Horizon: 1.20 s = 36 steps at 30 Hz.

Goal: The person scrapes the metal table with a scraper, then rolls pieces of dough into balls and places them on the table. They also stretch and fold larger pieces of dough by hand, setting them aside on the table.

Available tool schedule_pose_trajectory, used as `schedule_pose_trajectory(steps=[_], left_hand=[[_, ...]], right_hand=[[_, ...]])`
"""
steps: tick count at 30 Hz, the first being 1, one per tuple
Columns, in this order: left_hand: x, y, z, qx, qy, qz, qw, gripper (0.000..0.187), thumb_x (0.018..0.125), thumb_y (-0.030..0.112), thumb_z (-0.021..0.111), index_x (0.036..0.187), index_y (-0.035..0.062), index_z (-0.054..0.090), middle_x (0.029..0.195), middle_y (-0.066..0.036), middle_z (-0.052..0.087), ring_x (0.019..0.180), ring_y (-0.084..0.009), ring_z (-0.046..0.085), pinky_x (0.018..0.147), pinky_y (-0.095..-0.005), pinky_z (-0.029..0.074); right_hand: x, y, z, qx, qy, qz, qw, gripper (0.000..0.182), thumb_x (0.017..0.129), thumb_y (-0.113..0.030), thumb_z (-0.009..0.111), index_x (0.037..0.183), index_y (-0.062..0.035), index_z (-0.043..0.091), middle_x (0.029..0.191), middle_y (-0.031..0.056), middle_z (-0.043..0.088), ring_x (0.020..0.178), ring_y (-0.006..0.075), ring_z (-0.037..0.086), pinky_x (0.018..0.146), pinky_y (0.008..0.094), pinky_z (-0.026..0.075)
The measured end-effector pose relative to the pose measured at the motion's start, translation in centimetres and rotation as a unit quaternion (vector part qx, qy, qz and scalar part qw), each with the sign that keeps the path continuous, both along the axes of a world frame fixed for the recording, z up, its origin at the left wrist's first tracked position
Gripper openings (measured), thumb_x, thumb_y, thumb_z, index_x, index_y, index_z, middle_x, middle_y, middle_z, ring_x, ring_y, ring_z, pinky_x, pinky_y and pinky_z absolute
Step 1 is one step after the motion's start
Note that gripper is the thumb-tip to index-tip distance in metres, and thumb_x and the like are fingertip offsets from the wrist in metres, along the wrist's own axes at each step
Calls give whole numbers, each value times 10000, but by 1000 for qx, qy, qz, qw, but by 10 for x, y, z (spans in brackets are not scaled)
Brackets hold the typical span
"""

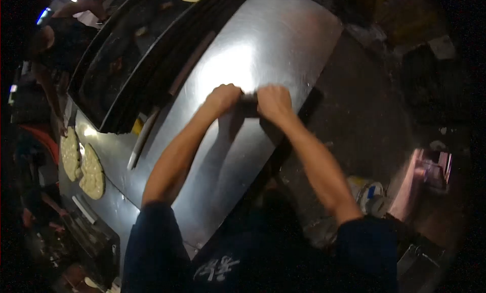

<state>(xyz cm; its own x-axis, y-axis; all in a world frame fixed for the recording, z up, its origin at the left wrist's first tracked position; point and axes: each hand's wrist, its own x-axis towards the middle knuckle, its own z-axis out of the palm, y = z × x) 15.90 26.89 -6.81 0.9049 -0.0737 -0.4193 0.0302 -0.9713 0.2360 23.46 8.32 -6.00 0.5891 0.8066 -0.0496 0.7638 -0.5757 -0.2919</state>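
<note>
My left hand [224,99] and my right hand [274,101] are side by side over a shiny metal worktop [283,34], both closed with the knuckles up. Between them shows a small dark, flat object [248,106], which both hands appear to grip at its ends. It is blurred and partly covered by my fingers, so its kind cannot be made out. Shadows of my arms fall on the metal below it.
Left of the worktop's middle stand large dark trays or covers [119,90], with a pale rod [143,137] beside them. Two flat dough pieces [92,172] lie at the far left, where another person's arm [53,98] reaches in. White buckets [372,196] stand at lower right.
</note>
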Motion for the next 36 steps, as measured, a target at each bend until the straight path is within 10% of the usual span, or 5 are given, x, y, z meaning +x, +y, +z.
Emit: schedule_pose_trajectory(steps=[7,9,15,27,36], left_hand=[[-127,-68,34,-67,-62,11,996,267,894,133,549,1114,65,685,1084,-185,685,946,-344,685,741,-460,568],[-71,-45,59,-72,196,-38,977,235,856,107,591,1045,73,726,932,-194,710,831,-355,700,723,-459,576],[-58,-46,44,-63,7,-88,994,323,860,93,582,1174,36,630,1092,-163,679,984,-328,678,774,-426,578],[314,28,25,118,-84,-78,986,226,860,120,570,1028,99,720,975,-162,718,888,-334,708,768,-442,578],[46,-63,14,-29,-115,70,990,421,820,88,621,1240,77,632,1252,-121,651,1100,-313,639,893,-405,550]], right_hand=[[-136,-64,19,-4,40,-9,999,183,860,-165,622,1026,-112,677,927,112,699,821,290,697,696,469,541],[-105,-53,38,-53,74,11,996,80,858,-152,627,914,-117,671,920,116,701,838,272,707,697,453,546],[-70,-51,15,-64,133,-27,989,222,838,-111,607,1043,-47,663,1085,157,676,1012,307,666,882,413,532],[285,45,4,12,-166,-75,983,145,819,-122,618,784,-80,752,812,158,728,737,307,731,638,409,587],[43,-43,-1,34,-26,-24,999,209,777,-108,628,944,10,670,988,167,698,887,279,690,775,362,567]])
